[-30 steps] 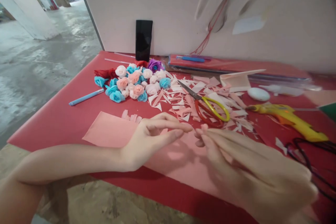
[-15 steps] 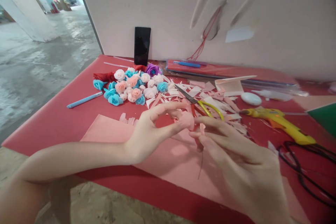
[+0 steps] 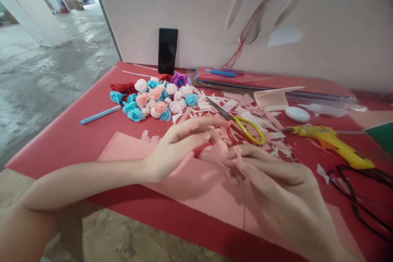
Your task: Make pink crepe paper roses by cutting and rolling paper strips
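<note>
My right hand [image 3: 285,192] pinches a small pink paper flower [image 3: 238,154] between thumb and fingers, and a thin wire stem hangs below it. A rounded pink paper petal [image 3: 216,152] sticks out leftward from the flower. Beside that petal is my left hand [image 3: 179,145], its index finger stretched out and its thumb apart from the paper; some of its fingertips are partly hidden behind the petal. Under both hands lies a large pink paper sheet [image 3: 196,188]. Scissors [image 3: 236,120] with yellow and red handles rest just beyond the fingers, on pink and white paper scraps [image 3: 273,135].
Finished paper roses [image 3: 159,108] are heaped at the back left, by a blue pen [image 3: 100,114]. A phone [image 3: 168,51] leans on the wall. To the right lie a yellow glue gun [image 3: 334,143], its black cord [image 3: 350,192] and a white oval object [image 3: 297,114].
My left hand has loosened from the pink petal, its thumb drawn back and its index finger straightened. My right hand keeps hold of the flower, with the wire now hanging more upright.
</note>
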{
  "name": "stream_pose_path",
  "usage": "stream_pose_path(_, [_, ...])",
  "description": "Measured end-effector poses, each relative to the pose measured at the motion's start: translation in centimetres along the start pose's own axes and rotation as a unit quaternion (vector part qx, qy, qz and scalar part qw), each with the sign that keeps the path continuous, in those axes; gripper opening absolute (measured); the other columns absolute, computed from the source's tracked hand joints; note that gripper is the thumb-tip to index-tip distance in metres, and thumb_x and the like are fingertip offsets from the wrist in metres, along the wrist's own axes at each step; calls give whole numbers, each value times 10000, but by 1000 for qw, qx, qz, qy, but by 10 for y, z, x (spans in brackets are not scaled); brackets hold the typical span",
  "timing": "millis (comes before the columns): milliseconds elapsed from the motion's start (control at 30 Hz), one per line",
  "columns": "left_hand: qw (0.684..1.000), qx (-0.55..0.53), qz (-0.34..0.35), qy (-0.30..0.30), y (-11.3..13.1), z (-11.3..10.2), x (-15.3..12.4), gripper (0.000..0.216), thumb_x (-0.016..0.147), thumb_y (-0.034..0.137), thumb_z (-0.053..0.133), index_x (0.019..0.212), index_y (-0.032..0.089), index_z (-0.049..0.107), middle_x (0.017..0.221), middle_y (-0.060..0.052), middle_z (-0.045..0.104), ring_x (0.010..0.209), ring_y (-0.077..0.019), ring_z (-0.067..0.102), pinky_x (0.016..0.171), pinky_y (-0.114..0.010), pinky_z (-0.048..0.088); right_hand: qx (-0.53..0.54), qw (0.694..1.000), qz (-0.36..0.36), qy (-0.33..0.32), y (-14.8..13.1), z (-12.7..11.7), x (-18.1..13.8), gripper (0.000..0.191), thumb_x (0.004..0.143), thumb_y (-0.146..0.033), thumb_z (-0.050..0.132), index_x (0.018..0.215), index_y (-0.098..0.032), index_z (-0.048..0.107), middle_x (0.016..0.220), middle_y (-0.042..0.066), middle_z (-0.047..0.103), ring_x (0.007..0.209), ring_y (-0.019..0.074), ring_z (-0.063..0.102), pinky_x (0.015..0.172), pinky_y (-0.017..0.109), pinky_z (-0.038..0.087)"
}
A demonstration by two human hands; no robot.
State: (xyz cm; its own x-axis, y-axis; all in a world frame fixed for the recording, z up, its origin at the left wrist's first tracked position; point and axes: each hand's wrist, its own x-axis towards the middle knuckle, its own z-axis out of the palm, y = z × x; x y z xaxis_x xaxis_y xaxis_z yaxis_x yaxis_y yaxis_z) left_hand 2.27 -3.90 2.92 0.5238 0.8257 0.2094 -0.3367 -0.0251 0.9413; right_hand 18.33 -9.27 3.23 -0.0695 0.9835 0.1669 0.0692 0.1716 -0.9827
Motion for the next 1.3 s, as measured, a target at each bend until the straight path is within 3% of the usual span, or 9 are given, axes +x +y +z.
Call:
stream_pose_path(167, [992,99,60,-48,3,-10,5,239,751,74,540,913,219,638,905,-4,644,848,-124,572,755,-239,447,186,973,130,-54,5,-3,6,120,688,-284,655,580,-256,700,621,-15,528,462,37,453,428,103,424])
stream_pose_path(400, [976,153,123,-91,7,-15,9,120,721,175,636,825,229,661,814,-14,676,829,-155,592,806,-310,457,265,947,148,-105,-1,-1,14,215,722,-254,631,513,-208,656,514,-9,474,472,75,409,445,154,425])
stream_pose_path(633, [952,247,135,-123,17,-16,10,213,712,259,645,924,255,654,894,-28,655,848,-171,559,802,-319,443,248,945,152,-147,-2,-3,10,148,736,-243,613,624,-251,708,556,-21,419,477,54,377,461,150,401])
stream_pose_path(833, [945,245,168,-139,20,-17,11,35,649,224,701,650,222,666,733,-19,579,732,-137,529,715,-282,449,202,959,141,-140,-8,2,11,164,720,-215,623,587,-258,706,520,-25,414,453,47,326,404,141,308])
stream_pose_path(967, [949,247,159,-115,18,-18,12,88,601,242,731,577,233,647,696,-15,559,686,-144,511,693,-302,447,186,965,134,-126,-6,3,9,203,724,-202,617,534,-245,679,558,-20,446,495,56,376,448,143,344])
stream_pose_path(1133, [929,275,194,-154,20,-24,17,62,619,261,717,663,262,673,748,-21,570,740,-153,510,776,-320,432,150,974,107,-130,-3,1,6,146,733,-214,611,641,-267,712,643,5,508,605,79,483,566,153,430])
stream_pose_path(1300, [930,285,165,-161,22,-29,21,43,607,284,717,590,281,678,762,-32,590,762,-180,511,846,-362,404,159,974,93,-134,-2,1,6,182,739,-189,600,605,-261,700,631,1,519,623,82,507,616,148,466])
